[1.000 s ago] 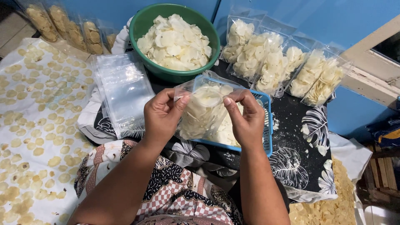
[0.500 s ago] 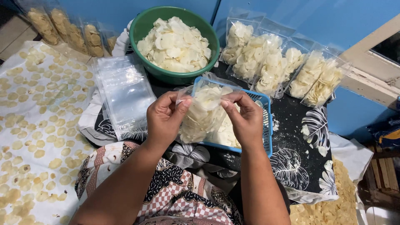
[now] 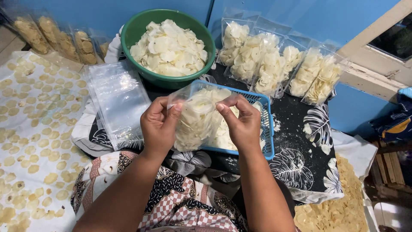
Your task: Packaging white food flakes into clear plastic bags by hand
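Hands: two. Left hand (image 3: pixel 158 126) and right hand (image 3: pixel 242 124) each pinch one chip-filled bag (image 3: pixel 199 120) at its top edge, fingers closed on the plastic; it hangs between them over one blue basket (image 3: pixel 268 129). One green bowl (image 3: pixel 133 32) at 12 o'clock; about six filled bags (image 3: pixel 274 64) at 1 o'clock; empty bags (image 3: pixel 118 101) at 9 o'clock. Black leaf-print cloth (image 3: pixel 300 159), blue wall (image 3: pixel 107 10).

A clear plastic bag of pale chips (image 3: pixel 198 118) is sitting just in front of the round green plastic bowl (image 3: pixel 133 32). Flat empty clear bags (image 3: pixel 118 99) are lying left of that bowl. Filled clear bags of white chips (image 3: pixel 274 64) are leaning to its right, and bags of tan chips (image 3: pixel 56 36) are standing to its left.
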